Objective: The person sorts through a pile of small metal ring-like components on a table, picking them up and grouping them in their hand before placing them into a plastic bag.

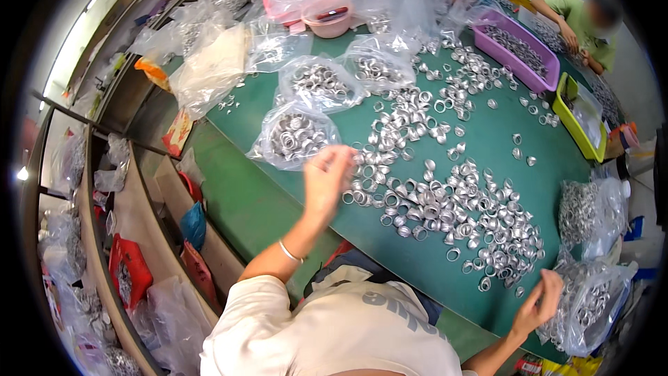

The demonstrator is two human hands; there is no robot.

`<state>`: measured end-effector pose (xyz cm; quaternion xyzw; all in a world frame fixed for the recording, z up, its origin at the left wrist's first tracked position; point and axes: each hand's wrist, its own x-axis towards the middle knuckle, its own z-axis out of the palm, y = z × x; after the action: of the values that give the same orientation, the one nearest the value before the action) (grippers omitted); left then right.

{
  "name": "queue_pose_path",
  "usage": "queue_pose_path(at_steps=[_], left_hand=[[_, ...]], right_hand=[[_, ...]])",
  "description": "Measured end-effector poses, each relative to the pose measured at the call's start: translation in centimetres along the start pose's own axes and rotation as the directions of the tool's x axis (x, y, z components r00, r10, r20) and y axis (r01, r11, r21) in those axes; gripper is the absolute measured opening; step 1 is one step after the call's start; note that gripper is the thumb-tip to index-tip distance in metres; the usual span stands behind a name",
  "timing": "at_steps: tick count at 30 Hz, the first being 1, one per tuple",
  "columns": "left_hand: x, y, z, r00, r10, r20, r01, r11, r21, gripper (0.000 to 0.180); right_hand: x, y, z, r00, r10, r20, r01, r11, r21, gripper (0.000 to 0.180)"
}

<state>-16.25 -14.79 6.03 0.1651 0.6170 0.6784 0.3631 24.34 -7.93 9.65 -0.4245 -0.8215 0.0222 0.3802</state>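
head view: at a green table (487, 139), the left hand (325, 175) hovers over the near-left edge of the ring pile (445, 202), fingers loosely curled and blurred; whether they pinch a ring cannot be told. the right hand (539, 303) meets a clear bag (588, 303) at the table's right corner, fingers together on its mouth. a careless sweep could likely scatter rings off the edge. rings past counting; about six filled bags, one purple tray (518, 52), one yellow tray (577, 118).
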Motion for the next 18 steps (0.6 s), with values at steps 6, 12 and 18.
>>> queue_pose_path(at_steps=[6,12,18], left_hand=[[8.0,1.5,-7.6,0.598,0.704,0.382,-0.482,-0.064,0.874,0.015],[8.5,-1.2,-7.9,0.723,0.584,0.368,-0.299,-0.215,0.93,0.028],[6.1,-2.4,-6.6,0.555,0.762,0.333,-0.556,0.042,0.83,0.026]], right_hand=[[1.1,-2.7,4.5,0.988,0.026,0.153,-0.045,0.992,0.121,0.019],[1.9,-4.5,6.9,0.924,0.079,0.375,-0.141,0.98,0.143,0.017],[2.4,-7.6,11.6,0.882,0.006,0.47,-0.11,0.975,0.194,0.033]])
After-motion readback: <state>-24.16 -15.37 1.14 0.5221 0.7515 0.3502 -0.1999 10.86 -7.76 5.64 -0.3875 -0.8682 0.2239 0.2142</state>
